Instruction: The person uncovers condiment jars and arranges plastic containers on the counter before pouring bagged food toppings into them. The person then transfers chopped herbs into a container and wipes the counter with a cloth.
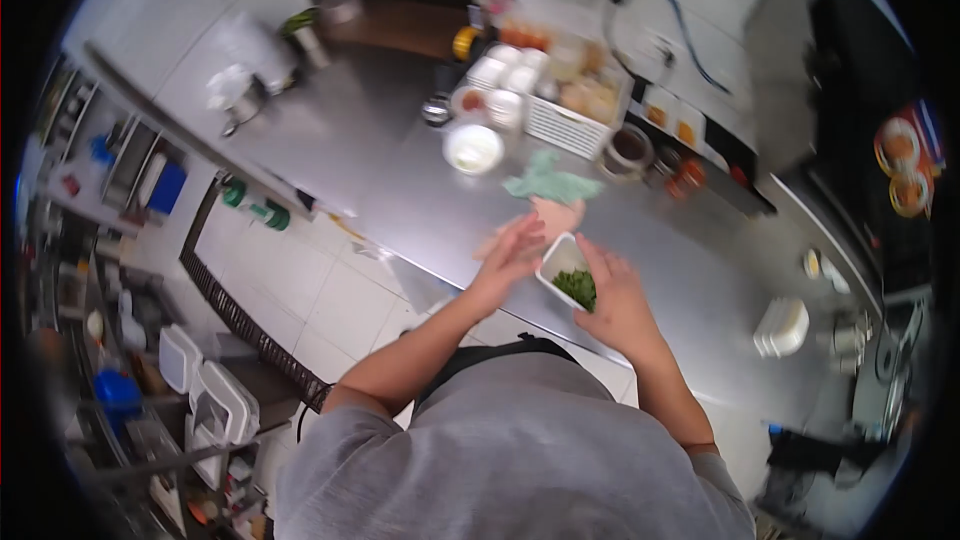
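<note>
My right hand (617,297) grips the right rim of a small white container (554,258), its thumb toward the front. Leafy chopped greens (574,289) lie at the container's near end; it is tilted above the front edge of the steel counter. My left hand (508,265) is just left of the container, fingers spread and slightly blurred, with nothing visible in it. Beyond both hands, a peach-coloured flat item (558,212) lies on the counter against a crumpled green cloth (550,180).
Behind the cloth stand a white basket (567,128) of containers, a white round tub (473,149) and a dark-filled jar (628,151). Stacked white containers (782,327) sit at the right. A woven dark strip (240,315) runs along the floor at left, near shelving.
</note>
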The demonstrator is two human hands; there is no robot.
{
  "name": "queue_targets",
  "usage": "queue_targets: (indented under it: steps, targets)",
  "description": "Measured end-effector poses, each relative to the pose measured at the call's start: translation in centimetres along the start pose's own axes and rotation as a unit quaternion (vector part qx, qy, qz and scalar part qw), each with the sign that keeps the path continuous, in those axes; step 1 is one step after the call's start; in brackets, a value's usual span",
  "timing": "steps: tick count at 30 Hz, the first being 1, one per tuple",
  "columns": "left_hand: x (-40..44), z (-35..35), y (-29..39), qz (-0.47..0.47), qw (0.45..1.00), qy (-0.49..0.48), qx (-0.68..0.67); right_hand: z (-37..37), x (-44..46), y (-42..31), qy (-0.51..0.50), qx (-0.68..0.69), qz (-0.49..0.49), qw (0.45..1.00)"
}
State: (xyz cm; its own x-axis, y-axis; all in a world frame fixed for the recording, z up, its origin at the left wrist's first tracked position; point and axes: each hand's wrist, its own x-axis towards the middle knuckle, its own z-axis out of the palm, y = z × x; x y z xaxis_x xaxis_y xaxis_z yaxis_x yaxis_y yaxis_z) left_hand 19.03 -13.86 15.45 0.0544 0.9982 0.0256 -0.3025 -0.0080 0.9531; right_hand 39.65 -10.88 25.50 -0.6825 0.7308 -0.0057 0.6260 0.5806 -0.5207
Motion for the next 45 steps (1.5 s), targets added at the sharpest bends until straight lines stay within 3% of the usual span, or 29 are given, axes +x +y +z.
queue_targets:
  steps: [2,4,6,9,10,11,13,16,19,23,26,30,34,35,38,40,42,45]
  targets:
    - [-3.8,-3.2,2.9,0.033,0.999,0.004,0.02,1.4,3.0,-3.9,-0.038,0.013,-0.062,0.997]
    - [-7.8,-6.3,7.3,0.095,0.976,0.021,0.194,3.7,6.1,-8.1,-0.069,0.034,-0.152,0.985]
    - [-12.2,-10.3,11.1,0.115,0.917,0.042,0.38,7.2,9.7,-13.0,-0.118,0.031,-0.223,0.967]
    - [-19.4,-17.1,14.2,0.074,0.89,0.17,0.416,11.8,15.4,-21.5,-0.218,0.028,-0.311,0.925]
    - [-21.8,-19.4,14.9,0.057,0.887,0.215,0.404,13.2,17.2,-25.0,-0.206,0.055,-0.369,0.905]
    - [-24.2,-21.7,15.5,0.105,0.843,0.269,0.453,14.7,18.8,-28.3,-0.196,0.082,-0.421,0.882]
    - [-29.1,-25.7,17.0,0.067,0.8,0.359,0.476,17.5,21.7,-33.7,-0.162,0.15,-0.481,0.849]
    - [-34.8,-29.9,21.2,0.075,0.691,0.462,0.551,20.1,25.6,-41.4,-0.097,0.259,-0.429,0.86]
    - [-38.5,-35.1,22.9,0.077,0.672,0.529,0.513,23.8,30.0,-46.6,-0.107,0.265,-0.42,0.862]
    - [-39.7,-42.4,23.5,0.066,0.655,0.564,0.498,27.8,35.2,-52.4,-0.082,0.181,-0.489,0.849]
    - [-39.4,-49.5,25.0,0.061,0.651,0.549,0.521,32.1,38.7,-57.7,-0.182,0.162,-0.541,0.805]
    - [-39.4,-59.7,28.0,0.055,0.644,0.542,0.537,40.7,45.4,-66.3,-0.257,-0.08,-0.555,0.787]
    - [-42.4,-68.8,31.4,0.037,0.602,0.592,0.534,48.2,51.8,-76.6,-0.371,0.103,-0.584,0.714]
    - [-43.4,-70.4,32.2,0.012,0.591,0.62,0.517,48.7,52.7,-79.2,-0.392,0.124,-0.544,0.732]
    - [-46.9,-76.2,33.7,-0.015,0.545,0.678,0.493,52.4,56.1,-85.9,-0.376,0.14,-0.602,0.691]
    - [-49.4,-80.8,34.3,-0.02,0.524,0.707,0.475,54.4,58.5,-90.7,-0.348,0.144,-0.616,0.692]
    - [-51.6,-85.9,35.1,-0.015,0.516,0.717,0.468,57.8,61.3,-94.5,-0.29,0.182,-0.633,0.694]
    - [-54.7,-95.1,37.6,-0.001,0.532,0.703,0.472,62.1,66.3,-100.9,-0.261,0.11,-0.66,0.696]
